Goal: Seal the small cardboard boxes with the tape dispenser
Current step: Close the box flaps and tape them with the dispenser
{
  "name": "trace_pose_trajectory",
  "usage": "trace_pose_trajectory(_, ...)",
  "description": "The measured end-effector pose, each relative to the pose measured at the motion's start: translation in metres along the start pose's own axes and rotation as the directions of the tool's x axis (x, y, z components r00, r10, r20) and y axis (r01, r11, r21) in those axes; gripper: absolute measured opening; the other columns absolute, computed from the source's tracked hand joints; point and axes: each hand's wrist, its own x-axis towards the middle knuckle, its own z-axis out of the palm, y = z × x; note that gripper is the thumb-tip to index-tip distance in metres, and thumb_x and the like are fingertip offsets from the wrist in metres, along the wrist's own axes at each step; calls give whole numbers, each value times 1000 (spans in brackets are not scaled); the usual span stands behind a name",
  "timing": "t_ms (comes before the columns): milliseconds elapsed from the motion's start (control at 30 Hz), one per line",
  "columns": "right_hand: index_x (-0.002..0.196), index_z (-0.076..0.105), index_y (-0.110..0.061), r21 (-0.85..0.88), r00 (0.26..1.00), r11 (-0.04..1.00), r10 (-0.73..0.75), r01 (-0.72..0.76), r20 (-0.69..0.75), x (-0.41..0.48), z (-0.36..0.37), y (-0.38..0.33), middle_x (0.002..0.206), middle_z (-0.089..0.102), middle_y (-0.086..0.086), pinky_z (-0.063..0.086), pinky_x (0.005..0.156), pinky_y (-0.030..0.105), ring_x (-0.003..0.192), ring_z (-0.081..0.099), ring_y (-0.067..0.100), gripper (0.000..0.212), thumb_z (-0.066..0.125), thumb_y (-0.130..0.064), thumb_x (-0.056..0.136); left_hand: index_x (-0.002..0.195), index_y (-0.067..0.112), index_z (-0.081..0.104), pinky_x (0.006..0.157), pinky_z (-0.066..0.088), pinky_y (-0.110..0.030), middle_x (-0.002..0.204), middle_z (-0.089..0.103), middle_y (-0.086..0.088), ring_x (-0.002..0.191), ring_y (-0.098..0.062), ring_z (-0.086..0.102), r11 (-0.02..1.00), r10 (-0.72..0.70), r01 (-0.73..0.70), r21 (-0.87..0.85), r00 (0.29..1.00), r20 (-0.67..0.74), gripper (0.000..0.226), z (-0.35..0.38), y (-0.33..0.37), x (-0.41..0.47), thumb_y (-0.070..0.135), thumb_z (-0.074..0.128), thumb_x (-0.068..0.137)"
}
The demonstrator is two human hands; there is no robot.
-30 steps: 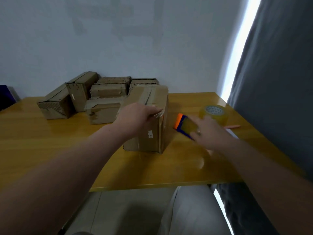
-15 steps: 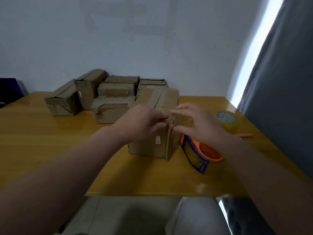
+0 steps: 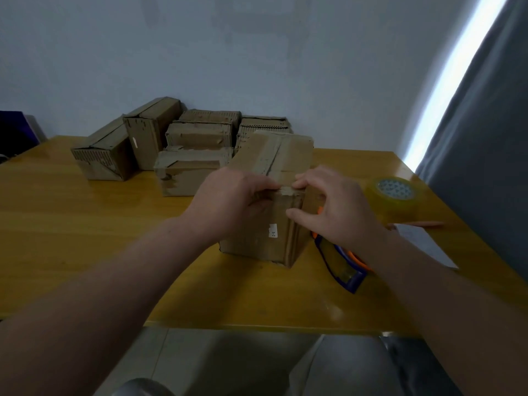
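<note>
Box (image 3: 274, 155) edge pinched between left grip (image 3: 228, 201), right grip (image 3: 337, 207).

Setting: plain indoor room in use as a small packing station. Office or store room, cannot tell which.

Evidence:
- Bare pale wall (image 3: 257, 67) with a yellow wooden table (image 3: 71, 224) set at it.
- Grey curtain (image 3: 485, 138) at right, a strip of daylight (image 3: 445, 78) along its edge.
- Tiled floor (image 3: 214, 364) below.
- On the table, worn cardboard boxes (image 3: 197, 132) piled by the wall and one cardboard box (image 3: 257, 238) nearer the front edge.
- Beside that box, a tape dispenser (image 3: 343, 270), a spare tape roll (image 3: 395, 201), a pencil (image 3: 423, 223) and a sheet of paper (image 3: 423, 247).
</note>
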Motion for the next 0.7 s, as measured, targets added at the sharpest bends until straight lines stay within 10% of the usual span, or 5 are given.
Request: trace_pose_trajectory(700,85,74,-9,-257,937,928,-315,270,-153,5,4,-3,80,72,1,54,60,35,79,62,21,17,68,-25,84,112,18,69,76,56,-40,93,74,-3,83,-21,69,1000,-11,11,6,1000,5,30,-1,-2,1,10,70,83)
